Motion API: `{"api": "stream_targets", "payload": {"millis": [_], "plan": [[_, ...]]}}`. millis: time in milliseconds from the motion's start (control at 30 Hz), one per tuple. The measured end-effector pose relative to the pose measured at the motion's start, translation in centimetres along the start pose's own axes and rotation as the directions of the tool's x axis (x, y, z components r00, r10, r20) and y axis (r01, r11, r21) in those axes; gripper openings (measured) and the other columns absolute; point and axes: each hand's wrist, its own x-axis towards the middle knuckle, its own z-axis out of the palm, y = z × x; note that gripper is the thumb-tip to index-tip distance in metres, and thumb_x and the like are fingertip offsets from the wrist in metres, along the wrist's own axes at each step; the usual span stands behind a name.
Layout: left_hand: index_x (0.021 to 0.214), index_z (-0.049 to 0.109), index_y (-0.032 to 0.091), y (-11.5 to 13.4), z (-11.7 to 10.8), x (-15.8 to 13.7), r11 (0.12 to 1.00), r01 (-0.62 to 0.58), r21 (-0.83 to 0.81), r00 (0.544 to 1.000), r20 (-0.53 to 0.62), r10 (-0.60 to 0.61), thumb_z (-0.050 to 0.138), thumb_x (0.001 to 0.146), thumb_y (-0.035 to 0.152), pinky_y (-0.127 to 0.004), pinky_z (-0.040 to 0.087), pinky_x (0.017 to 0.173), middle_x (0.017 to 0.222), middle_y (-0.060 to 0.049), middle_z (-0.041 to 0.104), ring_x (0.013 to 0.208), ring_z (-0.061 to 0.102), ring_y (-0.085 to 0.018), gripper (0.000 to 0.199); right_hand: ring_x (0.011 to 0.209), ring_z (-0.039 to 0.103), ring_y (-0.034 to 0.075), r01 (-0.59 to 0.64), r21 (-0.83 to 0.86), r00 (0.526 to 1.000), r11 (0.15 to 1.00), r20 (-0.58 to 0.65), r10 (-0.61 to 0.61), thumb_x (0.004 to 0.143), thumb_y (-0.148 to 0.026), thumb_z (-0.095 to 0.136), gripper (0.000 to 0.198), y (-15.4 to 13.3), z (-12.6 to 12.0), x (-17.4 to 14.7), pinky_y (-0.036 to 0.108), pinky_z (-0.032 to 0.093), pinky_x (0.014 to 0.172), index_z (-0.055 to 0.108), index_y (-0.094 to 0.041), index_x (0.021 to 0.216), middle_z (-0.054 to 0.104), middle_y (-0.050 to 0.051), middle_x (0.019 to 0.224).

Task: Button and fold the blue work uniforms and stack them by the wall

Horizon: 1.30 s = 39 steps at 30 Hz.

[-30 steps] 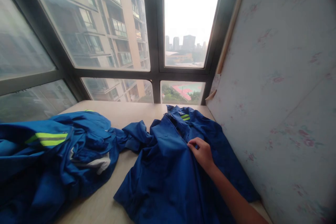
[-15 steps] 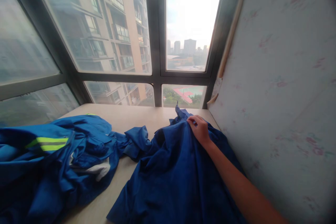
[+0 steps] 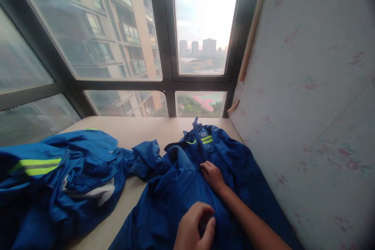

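Note:
A dark blue work jacket [image 3: 181, 199] with yellow-green reflective strips is spread in front of me, its upper end towards the window. My right hand [image 3: 213, 177] rests on its front, the fingers curled and closed on the fabric along the middle edge. Lower and nearer to me, my left hand [image 3: 195, 228] hovers over the jacket. Its fingers are bent and the thumb stands apart from them, with nothing visible between.
A second blue garment [image 3: 84, 179] with a reflective band and a white patch lies crumpled on the left of the pale ledge [image 3: 140, 125]. Framed windows [image 3: 202, 27] rise behind. A flowered wall [image 3: 310, 105] bounds the right side.
My right hand has come down and nearer along the jacket. The upper part now lies flatter, showing its reflective strips. My left hand has entered from below.

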Motion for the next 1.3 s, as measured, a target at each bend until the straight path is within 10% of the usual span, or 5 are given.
{"api": "stream_targets", "payload": {"millis": [100,367,1300], "plan": [[0.1,0.063,0.02,-0.3,1.8,5.4,0.983,-0.103,0.151,0.982,-0.142,0.125,0.051,0.085,0.02,-0.029,0.046,0.084,0.103,-0.007,0.065,0.093,0.06,-0.02,0.019,0.083,0.065,0.018,-0.008,0.159,0.996,0.987,-0.086,0.022,0.088,-0.018,0.052,0.02,0.5,0.0,0.2,0.026,0.049,0.075,0.071,-0.024,0.093,0.069,0.003,0.09],[0.091,0.059,0.016,-6.8,2.4,13.3,0.903,0.222,0.367,0.955,-0.267,-0.126,0.051,0.089,0.025,-0.027,0.044,0.078,0.091,-0.008,0.066,0.088,0.063,-0.019,0.012,0.077,0.065,0.018,-0.072,0.258,0.949,0.963,-0.28,0.146,0.09,-0.025,0.05,0.02,1.5,-0.8,0.6,0.027,0.051,0.069,0.068,-0.019,0.088,0.068,0.006,0.083],[0.098,0.063,0.02,-6.2,2.1,14.9,0.823,0.242,0.513,0.966,-0.205,-0.157,0.046,0.092,0.027,-0.028,0.045,0.072,0.098,-0.012,0.073,0.094,0.07,-0.025,0.019,0.082,0.064,0.017,0.115,-0.13,0.942,0.985,-0.299,-0.149,0.095,-0.02,0.046,0.022,0.1,-0.3,-1.1,0.026,0.048,0.076,0.067,-0.021,0.091,0.067,0.005,0.089]]}}
